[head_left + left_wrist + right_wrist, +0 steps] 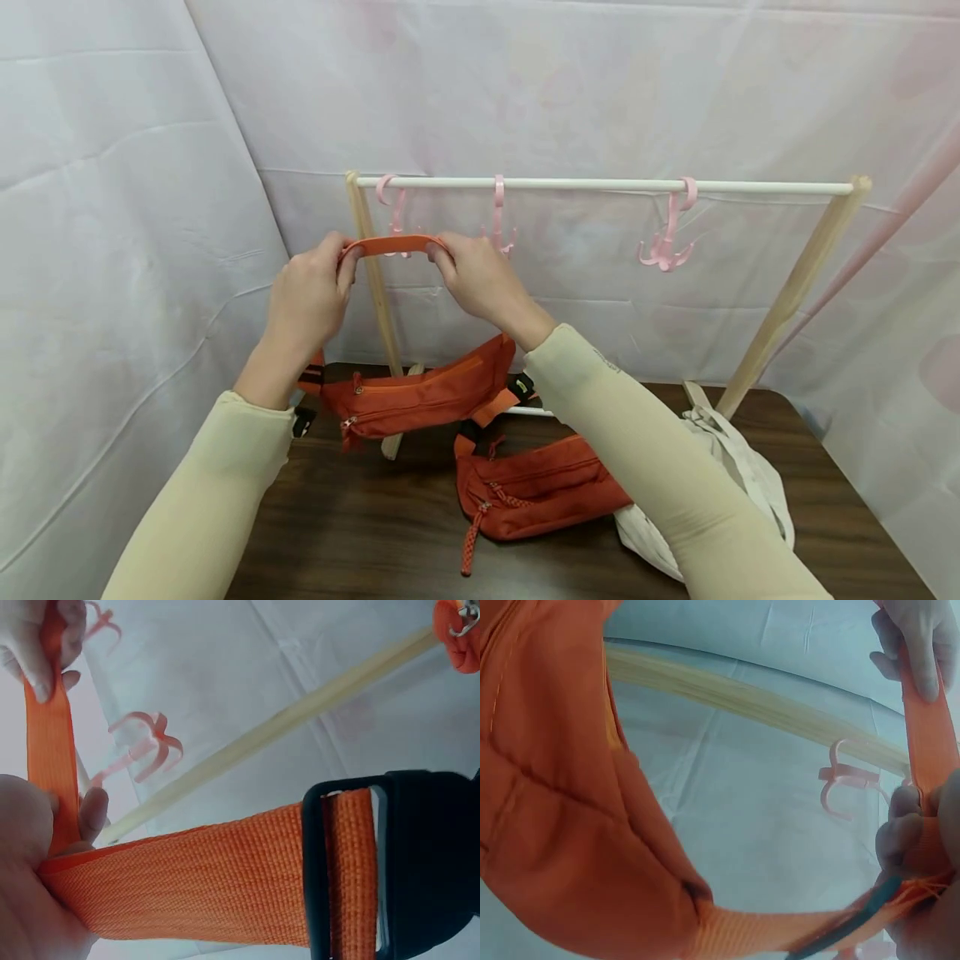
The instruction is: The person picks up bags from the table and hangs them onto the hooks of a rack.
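An orange strap (393, 244) is stretched nearly level between both hands, in front of the rack's left end. My left hand (303, 292) pinches its left end, and my right hand (480, 275) grips it a short way to the right. Below the hands, a red-orange waist bag (427, 396) hangs in the air by this strap, its zippers facing me. A black buckle (427, 862) shows on the strap in the left wrist view. The pink hooks (397, 218) at the rack's left lie behind the strap, partly covered by it.
A white bar (585, 186) on wooden legs (795, 292) carries two more pink hooks, one in the middle (498, 217) and one on the right (666, 250). A second red-orange waist bag (540, 492) lies on the dark table (360, 533), beside a whitish cloth bag (757, 483).
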A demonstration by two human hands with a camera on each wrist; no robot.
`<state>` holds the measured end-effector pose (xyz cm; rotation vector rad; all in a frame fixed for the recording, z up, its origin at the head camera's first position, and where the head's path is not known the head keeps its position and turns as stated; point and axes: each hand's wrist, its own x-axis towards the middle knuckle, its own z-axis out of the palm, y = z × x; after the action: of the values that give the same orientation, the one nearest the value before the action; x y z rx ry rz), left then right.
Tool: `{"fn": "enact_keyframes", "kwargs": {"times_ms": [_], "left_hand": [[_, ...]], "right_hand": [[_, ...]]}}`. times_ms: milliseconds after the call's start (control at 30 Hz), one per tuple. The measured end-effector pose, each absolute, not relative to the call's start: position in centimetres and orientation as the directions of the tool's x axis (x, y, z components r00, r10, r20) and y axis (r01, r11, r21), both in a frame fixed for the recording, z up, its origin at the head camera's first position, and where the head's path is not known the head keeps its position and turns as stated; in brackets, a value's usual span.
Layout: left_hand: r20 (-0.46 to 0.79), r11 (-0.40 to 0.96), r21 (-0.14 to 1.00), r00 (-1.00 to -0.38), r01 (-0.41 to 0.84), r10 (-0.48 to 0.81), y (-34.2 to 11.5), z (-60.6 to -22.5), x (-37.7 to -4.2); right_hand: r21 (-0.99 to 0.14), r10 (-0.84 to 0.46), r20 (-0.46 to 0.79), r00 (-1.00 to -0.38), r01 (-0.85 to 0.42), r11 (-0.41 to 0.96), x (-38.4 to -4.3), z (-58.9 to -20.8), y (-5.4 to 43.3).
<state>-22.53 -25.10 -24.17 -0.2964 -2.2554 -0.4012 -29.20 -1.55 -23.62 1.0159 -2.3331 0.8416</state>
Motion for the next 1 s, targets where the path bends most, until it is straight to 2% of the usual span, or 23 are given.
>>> {"fn": "enact_keyframes", "kwargs": {"times_ms": [267, 667, 1000], "left_hand": [[0.790, 0.938, 0.198, -0.612, 0.285, 0.019, -24.9, -23.5, -24.5], [0.769, 0.948, 0.227, -0.638, 0.222, -0.035, -25.0, -23.8, -27.3], [0.763, 0.958, 0.219, -0.645, 0.186, -0.049, -24.5, -24.4, -28.3]], "right_hand": [[-0.351, -0.423, 0.628, -0.653, -0.723, 0.595, -29.9, -22.8, -2.5], [-0.318, -0.392, 0.601, -0.696, -0.658, 0.682, -31.0, -23.2, -3.1], [-0.312, -0.374, 0.582, -0.722, -0.623, 0.717, -31.6, -23.6, -3.1]]}}
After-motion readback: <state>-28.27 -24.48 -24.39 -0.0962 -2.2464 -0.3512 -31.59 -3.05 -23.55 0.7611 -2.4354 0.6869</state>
